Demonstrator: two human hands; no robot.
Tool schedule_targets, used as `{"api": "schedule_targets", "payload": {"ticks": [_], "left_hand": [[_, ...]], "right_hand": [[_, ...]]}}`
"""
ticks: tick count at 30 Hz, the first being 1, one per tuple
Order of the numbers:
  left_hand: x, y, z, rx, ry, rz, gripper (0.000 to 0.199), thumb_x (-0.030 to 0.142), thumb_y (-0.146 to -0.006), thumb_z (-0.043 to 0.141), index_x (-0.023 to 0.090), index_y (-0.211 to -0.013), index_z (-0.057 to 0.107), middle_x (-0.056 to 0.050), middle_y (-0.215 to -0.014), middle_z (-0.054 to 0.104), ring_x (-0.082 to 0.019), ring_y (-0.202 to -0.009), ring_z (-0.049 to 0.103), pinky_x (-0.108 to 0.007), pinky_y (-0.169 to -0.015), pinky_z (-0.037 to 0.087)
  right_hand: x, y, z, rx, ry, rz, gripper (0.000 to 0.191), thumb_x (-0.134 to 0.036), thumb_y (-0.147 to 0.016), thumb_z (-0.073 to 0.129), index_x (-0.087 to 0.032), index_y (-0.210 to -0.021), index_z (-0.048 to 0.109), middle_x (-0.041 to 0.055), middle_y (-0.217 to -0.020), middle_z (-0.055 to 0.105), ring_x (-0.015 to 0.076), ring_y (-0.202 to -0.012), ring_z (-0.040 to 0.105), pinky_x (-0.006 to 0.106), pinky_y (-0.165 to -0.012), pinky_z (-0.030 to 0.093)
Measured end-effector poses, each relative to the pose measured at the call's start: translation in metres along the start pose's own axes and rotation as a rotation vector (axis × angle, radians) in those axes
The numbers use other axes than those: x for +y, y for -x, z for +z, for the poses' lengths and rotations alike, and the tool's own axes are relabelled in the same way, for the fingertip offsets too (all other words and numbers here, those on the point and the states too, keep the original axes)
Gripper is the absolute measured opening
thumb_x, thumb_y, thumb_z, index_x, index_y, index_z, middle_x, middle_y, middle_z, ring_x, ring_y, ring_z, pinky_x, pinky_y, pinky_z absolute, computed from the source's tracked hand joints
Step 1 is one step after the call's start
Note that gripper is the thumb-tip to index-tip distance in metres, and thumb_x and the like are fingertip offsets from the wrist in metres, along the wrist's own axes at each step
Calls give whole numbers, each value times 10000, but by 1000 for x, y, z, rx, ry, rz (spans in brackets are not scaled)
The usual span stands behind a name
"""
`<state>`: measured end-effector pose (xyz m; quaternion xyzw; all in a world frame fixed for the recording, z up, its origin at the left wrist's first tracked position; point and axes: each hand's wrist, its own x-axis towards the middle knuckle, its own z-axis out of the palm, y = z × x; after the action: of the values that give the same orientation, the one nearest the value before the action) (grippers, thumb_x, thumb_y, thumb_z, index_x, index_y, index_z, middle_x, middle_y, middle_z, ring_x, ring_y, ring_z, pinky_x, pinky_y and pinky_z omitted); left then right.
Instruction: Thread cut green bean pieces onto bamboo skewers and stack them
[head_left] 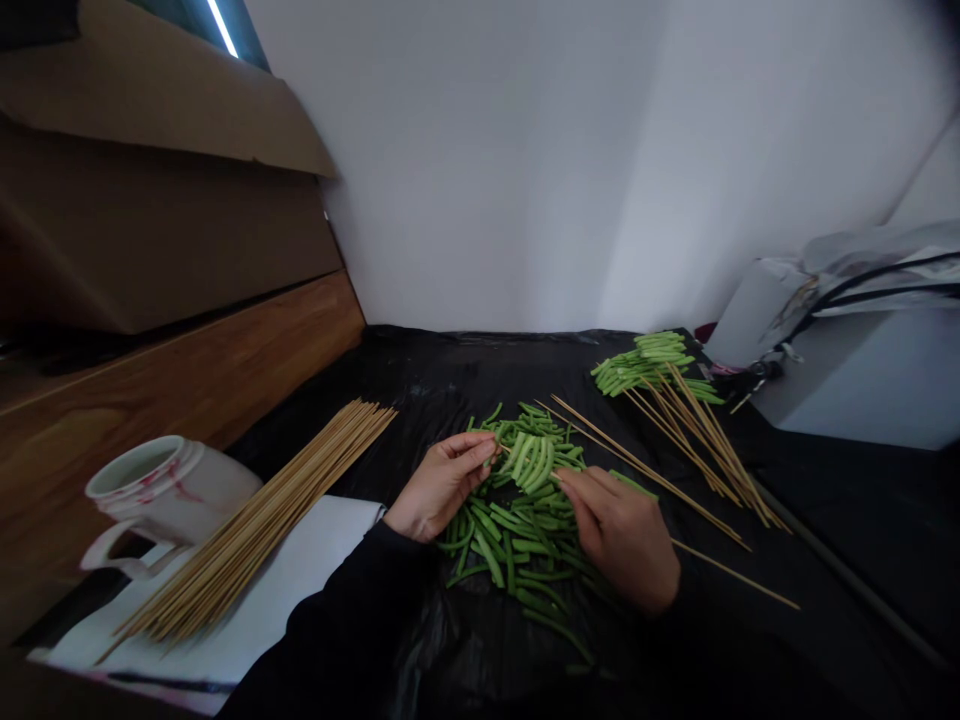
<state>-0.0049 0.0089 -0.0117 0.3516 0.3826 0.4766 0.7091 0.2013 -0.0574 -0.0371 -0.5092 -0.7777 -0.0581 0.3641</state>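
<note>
My right hand point(626, 535) is closed around a thin bamboo skewer point(739, 575), whose long end sticks out to the lower right past the hand. Several green bean pieces point(534, 462) sit side by side on the skewer, between my two hands. At the skewer's left end, the thumb and forefinger of my left hand point(446, 480) pinch a bit of green bean, mostly hidden by the fingers. Beneath both hands spreads a loose pile of cut green beans point(517, 545) on black plastic sheeting point(465, 370).
A bundle of bamboo skewers point(277, 520) lies on white paper point(330, 535) at left, beside a white mug point(176, 490). Two loose skewers point(645, 465) lie right of the pile. Filled bean skewers point(645, 365) are stacked at back right, near a pale box point(862, 370). A cardboard box point(165, 220) stands left.
</note>
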Motion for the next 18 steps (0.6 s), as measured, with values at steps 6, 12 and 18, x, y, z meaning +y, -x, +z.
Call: {"api": "schedule_targets", "payload": {"ticks": [6,12,18], "left_hand": [[2,0,0,42,-1,13,234,187,-644,820,130,-858,743,-46,-821,719,-87,-739,619,-188,-692,468],[0,0,1,19,-21,22,256,197,-642,820,130,-878,747,-59,-840,724,-102,-762,625,-209,-718,470],[-1,0,1,13,-2,14,239,181,-641,820,131,-862,745,-52,-829,719,-96,-741,621,-199,-701,469]], "right_hand": [[1,1,1,8,-21,-2,277,-193,-955,389,-186,-1078,637,47,-834,663,147,-807,630,255,-751,451],[-1,0,0,4,-14,5,272,-198,-955,393,-186,-1063,643,49,-833,664,149,-808,630,261,-748,452],[-1,0,0,1,-20,1,268,-188,-953,394,-185,-1064,638,49,-840,664,149,-811,628,256,-758,443]]}}
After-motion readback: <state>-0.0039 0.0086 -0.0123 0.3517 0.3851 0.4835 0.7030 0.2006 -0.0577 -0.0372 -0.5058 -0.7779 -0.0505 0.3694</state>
